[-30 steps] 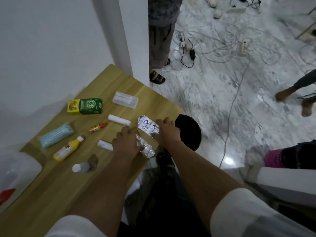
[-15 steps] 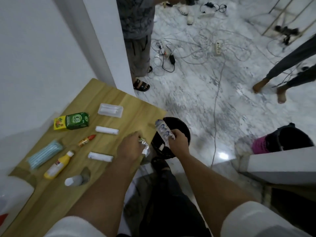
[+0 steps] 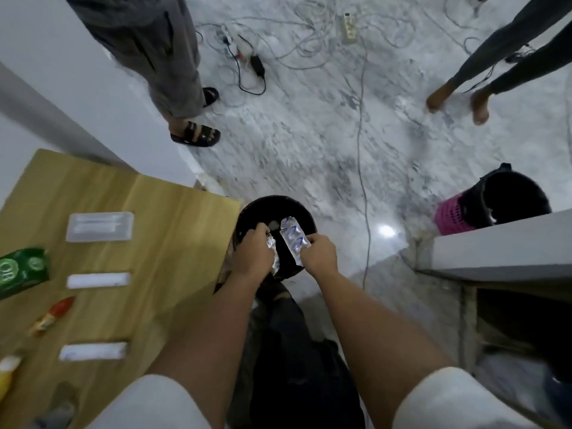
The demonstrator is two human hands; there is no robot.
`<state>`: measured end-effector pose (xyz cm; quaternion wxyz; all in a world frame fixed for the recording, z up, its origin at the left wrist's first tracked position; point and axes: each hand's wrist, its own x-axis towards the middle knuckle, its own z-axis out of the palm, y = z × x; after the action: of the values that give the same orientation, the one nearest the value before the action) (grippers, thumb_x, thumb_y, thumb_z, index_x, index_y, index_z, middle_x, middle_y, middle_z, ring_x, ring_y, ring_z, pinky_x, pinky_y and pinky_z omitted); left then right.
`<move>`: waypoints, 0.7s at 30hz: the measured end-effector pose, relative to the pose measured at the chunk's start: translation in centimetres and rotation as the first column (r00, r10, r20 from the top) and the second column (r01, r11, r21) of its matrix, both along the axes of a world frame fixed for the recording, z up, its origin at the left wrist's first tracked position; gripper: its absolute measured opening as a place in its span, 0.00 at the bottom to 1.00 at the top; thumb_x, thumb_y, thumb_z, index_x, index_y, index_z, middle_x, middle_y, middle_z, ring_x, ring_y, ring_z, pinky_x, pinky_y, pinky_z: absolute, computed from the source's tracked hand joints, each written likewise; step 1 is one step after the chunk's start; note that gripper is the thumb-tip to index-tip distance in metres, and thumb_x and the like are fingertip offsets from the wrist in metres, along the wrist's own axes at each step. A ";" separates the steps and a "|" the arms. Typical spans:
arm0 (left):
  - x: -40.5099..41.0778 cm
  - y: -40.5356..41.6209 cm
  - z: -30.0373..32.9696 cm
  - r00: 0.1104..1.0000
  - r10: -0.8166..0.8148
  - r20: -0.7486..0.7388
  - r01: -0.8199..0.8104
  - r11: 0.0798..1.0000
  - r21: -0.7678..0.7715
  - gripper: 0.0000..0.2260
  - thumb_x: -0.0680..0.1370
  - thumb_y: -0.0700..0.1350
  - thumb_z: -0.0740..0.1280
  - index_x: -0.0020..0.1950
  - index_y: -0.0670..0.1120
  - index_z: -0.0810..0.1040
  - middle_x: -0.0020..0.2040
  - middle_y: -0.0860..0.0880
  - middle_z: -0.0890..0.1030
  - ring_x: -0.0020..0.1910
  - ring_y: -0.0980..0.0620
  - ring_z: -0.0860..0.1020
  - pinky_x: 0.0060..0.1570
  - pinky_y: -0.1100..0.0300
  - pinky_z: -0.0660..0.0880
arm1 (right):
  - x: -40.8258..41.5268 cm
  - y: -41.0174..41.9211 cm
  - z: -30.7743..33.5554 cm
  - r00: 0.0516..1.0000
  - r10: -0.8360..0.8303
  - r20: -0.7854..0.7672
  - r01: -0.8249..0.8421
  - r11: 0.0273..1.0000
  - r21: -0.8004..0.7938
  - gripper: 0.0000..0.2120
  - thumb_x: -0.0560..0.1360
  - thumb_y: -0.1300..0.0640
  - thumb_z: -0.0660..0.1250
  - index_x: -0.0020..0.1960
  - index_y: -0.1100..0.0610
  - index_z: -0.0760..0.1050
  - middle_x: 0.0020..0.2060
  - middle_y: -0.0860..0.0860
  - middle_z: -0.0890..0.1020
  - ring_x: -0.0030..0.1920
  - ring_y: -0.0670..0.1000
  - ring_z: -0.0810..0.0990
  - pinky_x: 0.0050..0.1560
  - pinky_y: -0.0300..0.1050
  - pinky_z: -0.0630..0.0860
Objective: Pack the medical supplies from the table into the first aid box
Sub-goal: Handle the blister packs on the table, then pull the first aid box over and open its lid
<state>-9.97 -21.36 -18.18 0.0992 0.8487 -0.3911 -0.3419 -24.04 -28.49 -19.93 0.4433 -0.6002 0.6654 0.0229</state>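
Observation:
Both my hands are held over a round black bin point(image 3: 247, 212) on the floor just past the table's right edge. My left hand point(image 3: 253, 252) is shut on a crumpled silver blister strip point(image 3: 272, 252). My right hand point(image 3: 318, 255) grips a silver foil blister pack point(image 3: 292, 239) with blue print, tilted over the bin's opening. On the wooden table point(image 3: 173, 243) lie a clear plastic case point(image 3: 99, 226), two white rolls point(image 3: 98, 280) point(image 3: 93, 351), a green box point(image 3: 21, 270), a red-capped tube point(image 3: 51, 315) and a yellow bottle point(image 3: 7, 376). No first aid box is in view.
A person in sandals point(image 3: 195, 134) stands by the white pillar beyond the table. Another person's bare feet point(image 3: 458, 103) are at the far right. Cables and a power strip point(image 3: 349, 26) cover the marble floor. A black-and-pink basket point(image 3: 492, 199) sits beside a grey ledge point(image 3: 495, 249).
Both hands lifted the foil blister packs off the table and carried them right, over the black bin. The camera turned right and down, so most table items slid to the left edge.

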 end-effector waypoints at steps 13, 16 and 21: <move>0.2 -4.5 0.9 0.984 -0.139 0.109 0.132 0.989 0.068 0.26 0.84 0.50 0.66 0.81 0.47 0.64 0.76 0.43 0.69 0.69 0.41 0.73 0.59 0.47 0.77 | 3.3 -3.0 1.0 0.903 0.407 -0.137 -0.419 0.905 -0.075 0.13 0.81 0.54 0.61 0.61 0.58 0.77 0.53 0.56 0.84 0.54 0.59 0.82 0.51 0.53 0.80; 1.6 -1.5 6.6 0.986 -0.078 0.144 0.085 0.996 -0.039 0.22 0.84 0.50 0.65 0.78 0.47 0.69 0.71 0.44 0.73 0.65 0.42 0.75 0.56 0.48 0.76 | 5.0 -1.1 6.1 0.833 0.533 -0.148 -0.551 0.822 -0.145 0.19 0.82 0.51 0.61 0.70 0.57 0.74 0.61 0.55 0.82 0.59 0.59 0.80 0.54 0.52 0.78; 5.4 7.4 17.2 0.955 0.063 0.289 -0.024 0.991 -0.135 0.16 0.82 0.48 0.64 0.69 0.46 0.74 0.65 0.45 0.73 0.61 0.41 0.76 0.54 0.46 0.75 | 9.7 4.7 14.9 0.648 0.742 -0.171 -0.752 0.589 -0.298 0.22 0.80 0.45 0.61 0.70 0.55 0.73 0.60 0.57 0.79 0.61 0.61 0.78 0.56 0.57 0.80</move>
<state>-4.59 -13.92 -0.96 0.1029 0.8901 -0.4041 -0.1839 -14.31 -23.80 -5.00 0.2718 -0.8903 0.3517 0.0990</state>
